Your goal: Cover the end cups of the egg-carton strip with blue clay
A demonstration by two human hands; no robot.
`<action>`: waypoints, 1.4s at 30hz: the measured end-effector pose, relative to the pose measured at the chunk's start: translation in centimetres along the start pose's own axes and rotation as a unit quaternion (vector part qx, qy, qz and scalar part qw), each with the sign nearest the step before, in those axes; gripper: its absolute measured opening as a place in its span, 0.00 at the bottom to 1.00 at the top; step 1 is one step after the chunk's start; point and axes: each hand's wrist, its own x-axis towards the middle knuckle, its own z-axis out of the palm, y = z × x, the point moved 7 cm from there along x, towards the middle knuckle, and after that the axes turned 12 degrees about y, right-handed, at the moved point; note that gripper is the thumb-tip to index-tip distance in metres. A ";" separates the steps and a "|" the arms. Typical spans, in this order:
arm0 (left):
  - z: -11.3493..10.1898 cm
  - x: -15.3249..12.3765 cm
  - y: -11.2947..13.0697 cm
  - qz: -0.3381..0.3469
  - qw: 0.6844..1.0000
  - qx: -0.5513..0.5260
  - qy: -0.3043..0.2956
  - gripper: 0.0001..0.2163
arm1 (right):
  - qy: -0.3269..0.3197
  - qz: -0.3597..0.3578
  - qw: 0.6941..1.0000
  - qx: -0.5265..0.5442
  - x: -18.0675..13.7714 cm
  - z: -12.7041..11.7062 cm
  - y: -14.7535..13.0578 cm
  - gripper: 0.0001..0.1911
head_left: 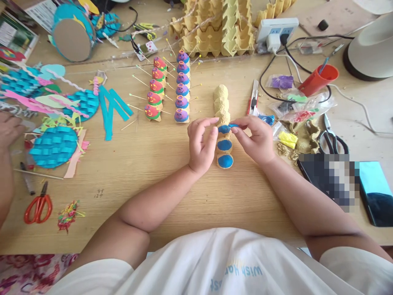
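Note:
A strip of egg carton cups (221, 98) lies lengthwise on the table in front of me. Its near cups carry blue clay tops (224, 145), while the far cups are bare tan pulp. My right hand (257, 140), thumb and forefinger pinched, holds a small piece of blue clay (234, 126) against the third cup from the near end. At the strip's left side is my left hand (201, 145), fingers apart and curved, fingertips beside the same cup. Whether they touch it I cannot tell.
Two painted carton caterpillars (155, 88) (182, 88) with pins stand at the back left. Right of the strip are a box cutter (253, 98), bagged clay (287, 139), black scissors (333, 141), a red cup (319, 79) and phones (376, 192). Another person's hand (6, 129) rests at far left, near orange-handled scissors (38, 207).

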 end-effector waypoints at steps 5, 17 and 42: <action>0.6 0.0 0.8 0.064 0.997 0.011 -0.048 0.17 | -0.070 0.008 0.996 0.052 0.1 0.9 -0.4 0.28; 0.3 0.2 0.9 0.088 0.995 0.022 -0.028 0.14 | -0.126 0.055 0.984 0.115 -0.1 1.5 -0.7 0.31; -0.3 -0.1 -3.1 -0.102 0.990 -0.053 0.085 0.22 | -0.004 0.194 0.967 0.165 0.3 0.6 2.6 0.32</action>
